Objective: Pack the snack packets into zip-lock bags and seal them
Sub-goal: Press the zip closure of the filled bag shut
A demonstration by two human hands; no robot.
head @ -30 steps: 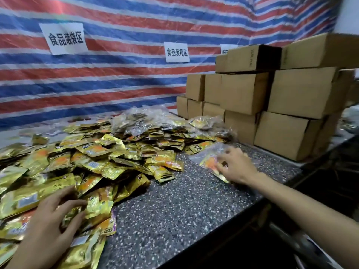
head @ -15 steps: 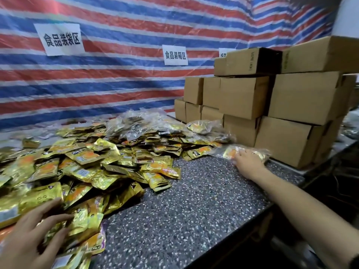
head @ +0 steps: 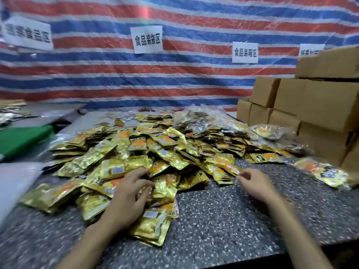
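Note:
A big heap of gold snack packets covers the middle of the speckled table. My left hand rests on the heap's near edge, fingers spread over the packets. My right hand hovers just right of the heap, fingers loosely curled and holding nothing. A filled clear zip-lock bag lies on the table at the far right, apart from both hands. More filled clear bags are piled behind the heap.
Stacked cardboard boxes stand at the right. A green surface and a pale sheet lie at the left. A striped tarp wall with paper signs closes the back. The table's front edge runs along the bottom right.
My right hand let go of the filled bag by the boxes and drew back toward the heap. The view swung left. My left hand stays on the packets.

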